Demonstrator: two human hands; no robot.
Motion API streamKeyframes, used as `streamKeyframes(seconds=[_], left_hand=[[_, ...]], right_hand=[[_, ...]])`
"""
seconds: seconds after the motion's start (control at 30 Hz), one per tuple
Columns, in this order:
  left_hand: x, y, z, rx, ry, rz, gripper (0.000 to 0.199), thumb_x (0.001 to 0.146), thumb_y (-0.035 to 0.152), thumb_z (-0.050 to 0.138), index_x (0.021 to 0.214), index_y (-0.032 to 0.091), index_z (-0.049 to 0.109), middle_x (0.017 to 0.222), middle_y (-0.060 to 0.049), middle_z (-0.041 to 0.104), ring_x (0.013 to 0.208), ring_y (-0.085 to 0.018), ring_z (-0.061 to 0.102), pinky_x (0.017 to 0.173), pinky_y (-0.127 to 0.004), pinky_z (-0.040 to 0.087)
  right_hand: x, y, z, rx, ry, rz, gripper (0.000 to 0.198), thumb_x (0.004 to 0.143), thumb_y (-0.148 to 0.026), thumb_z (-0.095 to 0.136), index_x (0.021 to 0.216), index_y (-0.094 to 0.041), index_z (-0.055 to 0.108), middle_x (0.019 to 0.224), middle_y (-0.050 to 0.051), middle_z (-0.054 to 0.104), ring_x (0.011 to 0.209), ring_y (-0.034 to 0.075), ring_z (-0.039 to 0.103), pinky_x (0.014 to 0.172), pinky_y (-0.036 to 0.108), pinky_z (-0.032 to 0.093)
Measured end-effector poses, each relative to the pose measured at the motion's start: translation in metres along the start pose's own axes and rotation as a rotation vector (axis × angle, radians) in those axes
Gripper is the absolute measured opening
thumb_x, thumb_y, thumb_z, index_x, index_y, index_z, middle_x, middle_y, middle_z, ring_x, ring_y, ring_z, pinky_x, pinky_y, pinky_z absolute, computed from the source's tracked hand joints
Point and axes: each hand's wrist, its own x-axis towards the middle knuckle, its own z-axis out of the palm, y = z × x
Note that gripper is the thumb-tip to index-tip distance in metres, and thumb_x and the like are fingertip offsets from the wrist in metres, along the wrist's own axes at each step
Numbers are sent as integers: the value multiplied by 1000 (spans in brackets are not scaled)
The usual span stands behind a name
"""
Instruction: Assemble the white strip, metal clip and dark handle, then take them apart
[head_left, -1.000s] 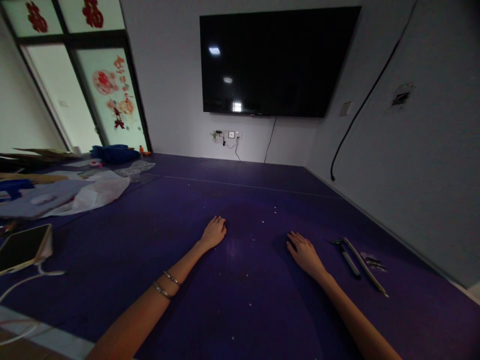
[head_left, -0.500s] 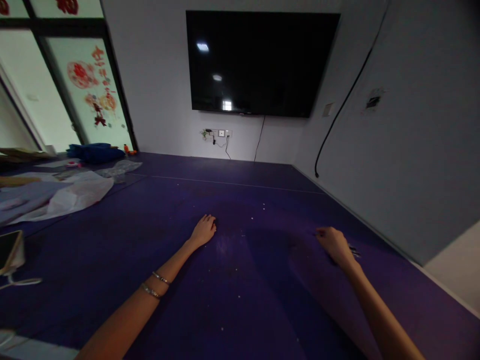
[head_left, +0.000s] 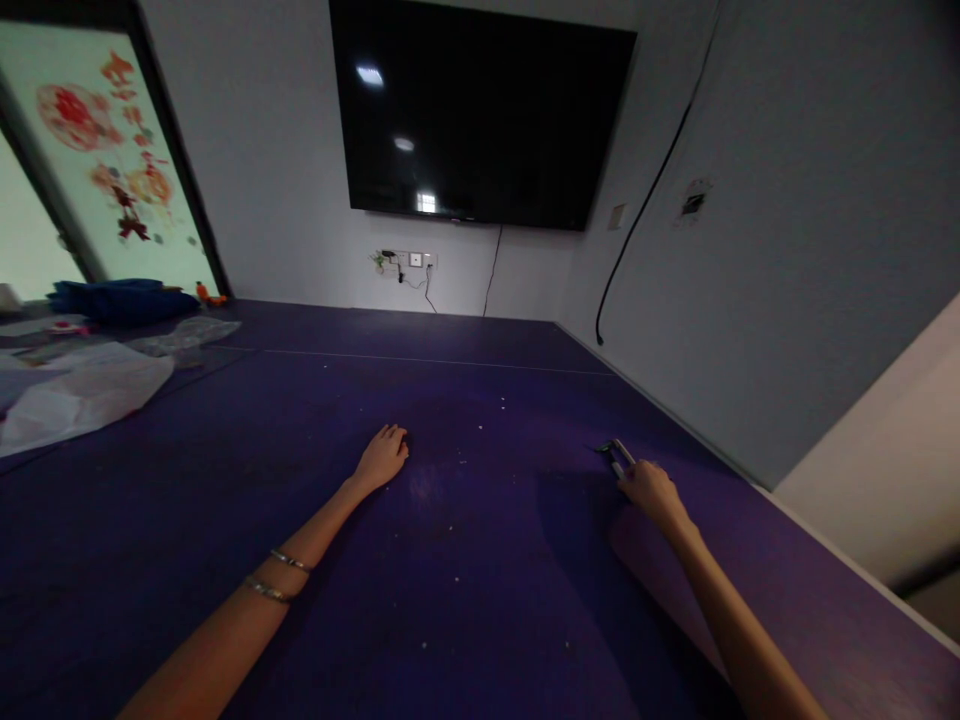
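Note:
On the purple tabletop, my left hand point(head_left: 382, 456) rests palm down, its fingers lightly bent and nothing visible in them. Two silver bangles point(head_left: 279, 577) circle that forearm. My right hand point(head_left: 651, 492) is closed around a small two-armed tool point(head_left: 621, 456), pale along its arms and dark at the tip. Its loop-like far end points forward and left, over the table; the blur and dim light hide its exact kind. Fingers of the right hand cover the tool's near end.
Small white specks point(head_left: 481, 428) dot the purple table point(head_left: 337, 400). At the left lie crumpled clear plastic point(head_left: 187, 335), white sheeting point(head_left: 90, 390) and dark blue cloth point(head_left: 124, 300). A black cable point(head_left: 630, 225) hangs down the right wall. A television point(head_left: 480, 115) is mounted ahead.
My right hand has taken hold of the small tool, which now sticks out in front of its fingers. The view has turned slightly right; my left hand stays on the table.

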Motion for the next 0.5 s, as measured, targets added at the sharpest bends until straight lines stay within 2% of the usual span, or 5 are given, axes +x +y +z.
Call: streamKeyframes(seconds=[0.23, 0.37, 0.43, 0.5], left_hand=[[2, 0, 0, -35, 13, -3, 33, 81, 20, 37, 108, 12, 56, 119, -13, 57, 118, -22, 47, 105, -38, 28], [6, 2, -9, -99, 6, -81, 32, 77, 23, 43, 104, 14, 58, 109, -11, 62, 107, -22, 54, 96, -34, 39], [9, 9, -16, -141, 34, -144, 31, 76, 26, 46, 102, 14, 60, 104, -10, 64, 100, -22, 57, 89, -32, 43], [13, 21, -23, -161, 102, -141, 26, 76, 28, 48, 93, 15, 63, 100, -9, 65, 97, -21, 58, 90, -33, 42]], right_hand=[[1, 6, 7, 42, -19, 29, 22, 72, -18, 48, 77, -14, 69, 79, 14, 68, 75, 24, 65, 58, 26, 42], [-1, 5, 7, 52, -17, 43, 26, 71, -16, 46, 82, -12, 69, 80, 15, 68, 75, 25, 65, 62, 28, 43], [-2, 4, 6, 64, -16, 43, 26, 72, -16, 46, 83, -13, 70, 81, 14, 69, 76, 24, 65, 63, 27, 43], [-4, 2, 3, 85, -13, 43, 26, 74, -19, 46, 82, -15, 70, 80, 12, 69, 77, 24, 65, 62, 26, 42]])
